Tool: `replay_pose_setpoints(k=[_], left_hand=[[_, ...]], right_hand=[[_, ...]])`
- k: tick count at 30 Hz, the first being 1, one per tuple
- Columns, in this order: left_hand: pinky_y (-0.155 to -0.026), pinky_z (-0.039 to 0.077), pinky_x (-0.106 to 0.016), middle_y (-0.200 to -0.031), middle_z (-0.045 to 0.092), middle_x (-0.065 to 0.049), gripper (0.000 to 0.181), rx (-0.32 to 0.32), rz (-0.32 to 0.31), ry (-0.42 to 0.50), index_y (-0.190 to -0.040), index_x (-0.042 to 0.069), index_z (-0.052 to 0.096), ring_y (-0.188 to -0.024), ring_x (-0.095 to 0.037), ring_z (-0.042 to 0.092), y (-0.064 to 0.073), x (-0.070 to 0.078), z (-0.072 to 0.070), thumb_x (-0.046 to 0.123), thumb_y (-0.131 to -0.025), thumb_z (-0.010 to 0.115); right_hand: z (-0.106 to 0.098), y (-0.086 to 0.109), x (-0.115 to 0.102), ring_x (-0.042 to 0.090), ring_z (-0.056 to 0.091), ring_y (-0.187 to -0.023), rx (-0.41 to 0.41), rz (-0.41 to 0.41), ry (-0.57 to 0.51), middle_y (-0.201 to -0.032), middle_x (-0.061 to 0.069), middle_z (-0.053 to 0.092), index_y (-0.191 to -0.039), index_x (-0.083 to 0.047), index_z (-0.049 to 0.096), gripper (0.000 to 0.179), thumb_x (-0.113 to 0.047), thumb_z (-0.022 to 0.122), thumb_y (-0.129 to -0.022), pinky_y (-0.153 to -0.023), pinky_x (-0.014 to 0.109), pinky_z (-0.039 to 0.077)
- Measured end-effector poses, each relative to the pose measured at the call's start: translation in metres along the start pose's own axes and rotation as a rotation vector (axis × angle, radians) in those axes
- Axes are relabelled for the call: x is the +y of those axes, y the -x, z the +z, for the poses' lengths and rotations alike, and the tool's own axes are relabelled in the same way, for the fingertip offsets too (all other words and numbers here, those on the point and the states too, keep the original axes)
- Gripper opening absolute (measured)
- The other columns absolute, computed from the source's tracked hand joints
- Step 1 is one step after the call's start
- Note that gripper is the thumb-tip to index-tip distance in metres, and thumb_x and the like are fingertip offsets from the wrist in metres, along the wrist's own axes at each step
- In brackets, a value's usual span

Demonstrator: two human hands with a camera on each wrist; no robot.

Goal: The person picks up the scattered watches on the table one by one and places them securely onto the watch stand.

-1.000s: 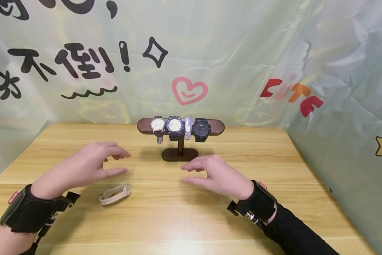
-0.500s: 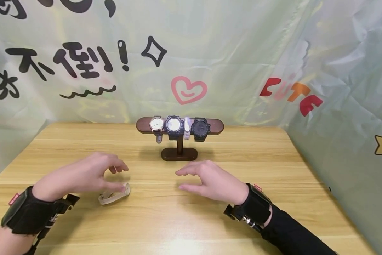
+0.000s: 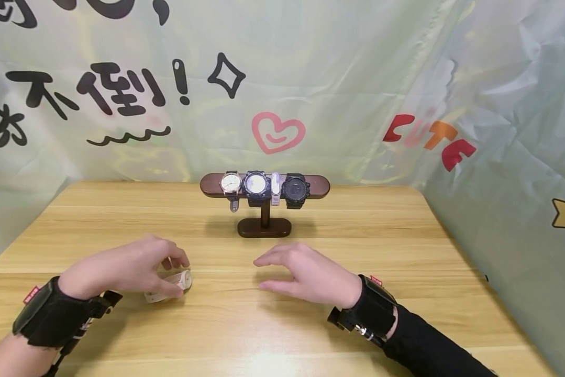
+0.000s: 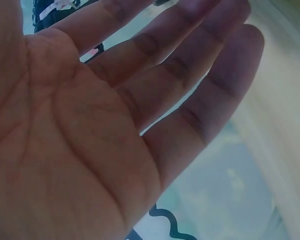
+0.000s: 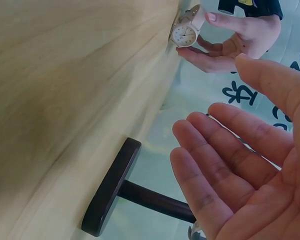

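A pale wristwatch (image 3: pixel 186 280) with a light strap and round white dial lies on its side on the table. My left hand (image 3: pixel 126 267) is right over it, thumb by the strap's near side and fingers by the far side. From the right wrist view, the watch (image 5: pixel 185 35) sits between the thumb and loosely bent fingers of my left hand (image 5: pixel 255 40). The left wrist view shows the palm and fairly straight fingers (image 4: pixel 190 117). My right hand (image 3: pixel 306 275) hovers over the table, fingers relaxed, holding nothing, near the dark wooden watch stand (image 3: pixel 264 228).
On the stand's bar hang a light-dialled watch (image 3: pixel 230 184), a dark watch with a bright face (image 3: pixel 256 184), a pale slim band (image 3: pixel 275 186) and a black watch (image 3: pixel 295 189). Behind the wooden table (image 3: pixel 367 225) hangs a printed pale green cloth (image 3: pixel 348 104).
My left hand has come down toward me onto the pale wristwatch, its thumb and fingers now around it. My right hand has drifted slightly left and nearer.
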State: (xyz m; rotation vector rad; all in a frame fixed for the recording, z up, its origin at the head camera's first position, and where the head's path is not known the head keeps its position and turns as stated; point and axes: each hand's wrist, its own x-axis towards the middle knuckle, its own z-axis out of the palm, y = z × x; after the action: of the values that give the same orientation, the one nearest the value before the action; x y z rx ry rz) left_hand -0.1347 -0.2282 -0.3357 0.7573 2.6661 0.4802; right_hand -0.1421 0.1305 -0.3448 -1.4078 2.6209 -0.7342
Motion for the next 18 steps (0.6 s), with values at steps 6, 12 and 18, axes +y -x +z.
replay_pose_setpoints(k=[6, 12, 18], left_hand=[[-0.077, 0.056, -0.027, -0.097, 0.071, 0.014, 0.042, -0.052, -0.020, 0.049, -0.114, 0.021, 0.077, -0.090, -0.005, 0.064, -0.0010, 0.0018, 0.0018, 0.047, -0.084, 0.091], [-0.076, 0.055, -0.025, -0.094, 0.070, 0.014, 0.033, -0.060, -0.018, 0.071, -0.110, 0.021, 0.076, -0.088, -0.004, 0.064, -0.0018, 0.0011, 0.0032, 0.040, -0.086, 0.090], [-0.070, 0.049, -0.022, -0.086, 0.067, 0.015, 0.021, -0.051, 0.010, 0.086, -0.099, 0.023, 0.076, -0.080, -0.004, 0.060, -0.0037, -0.0005, 0.0055, 0.034, -0.087, 0.090]], right_hand=[[0.0019, 0.0000, -0.0038, 0.013, 0.070, -0.128, -0.034, 0.007, -0.009, -0.133, 0.001, 0.076, -0.134, -0.010, 0.075, 0.039, -0.033, 0.074, -0.103, -0.112, 0.032, 0.057], [0.0056, -0.0010, -0.0047, 0.012, 0.070, -0.128, -0.054, 0.008, 0.003, -0.134, 0.001, 0.076, -0.135, -0.010, 0.075, 0.040, -0.035, 0.073, -0.104, -0.113, 0.030, 0.056], [0.0089, -0.0003, -0.0071, 0.013, 0.070, -0.128, -0.071, -0.004, 0.008, -0.135, 0.002, 0.076, -0.134, -0.009, 0.075, 0.040, -0.034, 0.074, -0.103, -0.113, 0.028, 0.056]])
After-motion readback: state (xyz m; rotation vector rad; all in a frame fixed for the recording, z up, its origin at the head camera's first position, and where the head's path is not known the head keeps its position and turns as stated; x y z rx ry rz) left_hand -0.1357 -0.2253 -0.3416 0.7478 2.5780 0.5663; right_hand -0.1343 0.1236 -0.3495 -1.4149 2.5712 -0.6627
